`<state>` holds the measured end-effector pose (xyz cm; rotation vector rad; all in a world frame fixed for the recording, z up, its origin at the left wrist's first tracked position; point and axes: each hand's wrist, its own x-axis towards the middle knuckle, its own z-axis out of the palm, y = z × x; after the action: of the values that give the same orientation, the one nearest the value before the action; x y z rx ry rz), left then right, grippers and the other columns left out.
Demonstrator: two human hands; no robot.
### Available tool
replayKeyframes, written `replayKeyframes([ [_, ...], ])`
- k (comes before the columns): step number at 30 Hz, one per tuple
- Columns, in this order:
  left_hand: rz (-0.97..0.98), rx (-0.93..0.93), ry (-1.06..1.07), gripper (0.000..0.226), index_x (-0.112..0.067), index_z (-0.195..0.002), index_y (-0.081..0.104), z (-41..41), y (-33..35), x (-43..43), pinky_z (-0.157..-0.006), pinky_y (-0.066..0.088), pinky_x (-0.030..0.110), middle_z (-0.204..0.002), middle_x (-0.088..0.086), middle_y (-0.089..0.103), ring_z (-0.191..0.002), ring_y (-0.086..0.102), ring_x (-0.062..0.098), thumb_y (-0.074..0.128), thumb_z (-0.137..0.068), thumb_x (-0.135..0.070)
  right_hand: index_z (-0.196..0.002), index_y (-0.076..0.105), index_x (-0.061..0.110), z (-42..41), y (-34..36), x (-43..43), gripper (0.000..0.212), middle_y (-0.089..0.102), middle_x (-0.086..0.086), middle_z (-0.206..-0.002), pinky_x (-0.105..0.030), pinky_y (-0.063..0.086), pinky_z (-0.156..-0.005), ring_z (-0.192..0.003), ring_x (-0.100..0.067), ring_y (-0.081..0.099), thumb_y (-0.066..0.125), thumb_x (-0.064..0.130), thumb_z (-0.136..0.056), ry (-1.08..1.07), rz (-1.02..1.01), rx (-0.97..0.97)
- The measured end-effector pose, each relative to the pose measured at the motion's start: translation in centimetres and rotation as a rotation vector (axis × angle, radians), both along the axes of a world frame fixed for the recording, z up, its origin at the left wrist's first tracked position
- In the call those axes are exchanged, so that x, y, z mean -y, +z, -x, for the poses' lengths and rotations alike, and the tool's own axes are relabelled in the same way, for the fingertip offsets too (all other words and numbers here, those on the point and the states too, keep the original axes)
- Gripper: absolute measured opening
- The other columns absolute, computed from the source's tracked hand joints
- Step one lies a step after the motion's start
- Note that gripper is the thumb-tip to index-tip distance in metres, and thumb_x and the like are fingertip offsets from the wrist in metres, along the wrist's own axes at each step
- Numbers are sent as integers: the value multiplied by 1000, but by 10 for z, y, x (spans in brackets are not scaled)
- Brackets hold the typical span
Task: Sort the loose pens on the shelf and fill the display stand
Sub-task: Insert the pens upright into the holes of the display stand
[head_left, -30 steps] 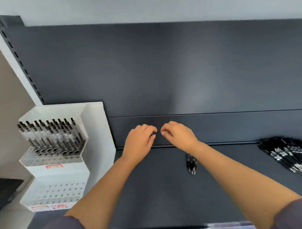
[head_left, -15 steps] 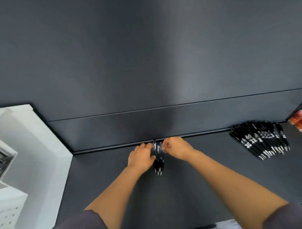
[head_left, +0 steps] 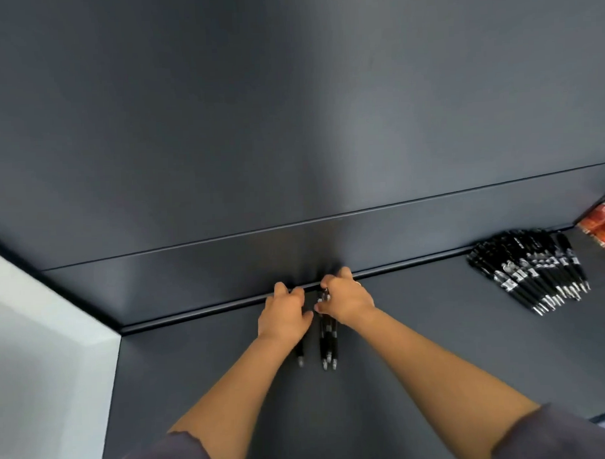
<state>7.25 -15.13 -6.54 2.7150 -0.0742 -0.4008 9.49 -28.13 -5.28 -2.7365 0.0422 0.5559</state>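
Handling these should be light work but fiddly: the small cluster of pens (head_left: 328, 335) lies on the shelf (head_left: 451, 303) close to its back edge, between the two hands, tips toward the person. They look like slim, stiff plastic barrels, glossy black with white print and small metal tips. Being light and round, they will likely roll or fan apart on the smooth, matte dark surface. The right hand (head_left: 346, 300) has its fingers curled over the cluster's upper ends with the thumb against them, so it appears to pinch them there. A hold round the middle of the barrels would probably keep them parallel better. The left hand (head_left: 285, 315) lies palm down just beside, fingers bent, with a single pen (head_left: 300, 358) poking out beneath its heel; whether it grips that pen I cannot tell. Well apart to the right a big heap of pens (head_left: 532, 269) lies fanned out near a red packet (head_left: 601, 225). The display stand (head_left: 41, 341) shows only a plain white wall at the left.
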Motion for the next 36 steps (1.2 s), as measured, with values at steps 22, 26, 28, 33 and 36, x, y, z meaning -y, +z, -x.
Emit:
replayKeyframes([
  [22,350,-34,189,43,-7,-133,41,19,7,-41,-82,52,41,-115,23,54,-98,57,34,42,-90,2,-94,62,10,16,5,-44,9,58,-12,-97,-32,43,-76,-94,-32,56,56,14,-90,9,-155,186],
  [26,517,-2,238,32,-9,-124,48,30,20,-44,-72,50,37,-109,20,54,-84,53,29,45,-92,-3,-66,47,12,22,28,-43,25,56,-7,-68,-34,51,-66,-68,-28,60,59,14,-89,-92,-350,152],
  [28,555,70,237,24,-6,-115,53,37,29,-46,-75,47,37,-99,16,56,-84,52,30,53,-91,-7,-73,53,9,29,40,-43,18,59,-9,-69,-38,57,-68,-68,-28,67,57,12,-90,-124,-482,146],
  [33,654,179,268,15,-14,-100,58,65,60,-58,-70,55,36,-94,15,55,-67,55,19,55,-90,-4,-87,69,5,53,72,-47,22,63,-9,-75,-34,58,-70,-67,-20,64,56,21,-94,-61,-587,237],
  [36,558,324,286,16,-9,-102,65,90,78,-72,-81,47,34,-88,11,62,-79,56,22,61,-86,-7,-86,72,16,76,91,-55,19,64,0,-76,-31,49,-78,-78,-18,60,59,31,-91,42,-508,329],
])
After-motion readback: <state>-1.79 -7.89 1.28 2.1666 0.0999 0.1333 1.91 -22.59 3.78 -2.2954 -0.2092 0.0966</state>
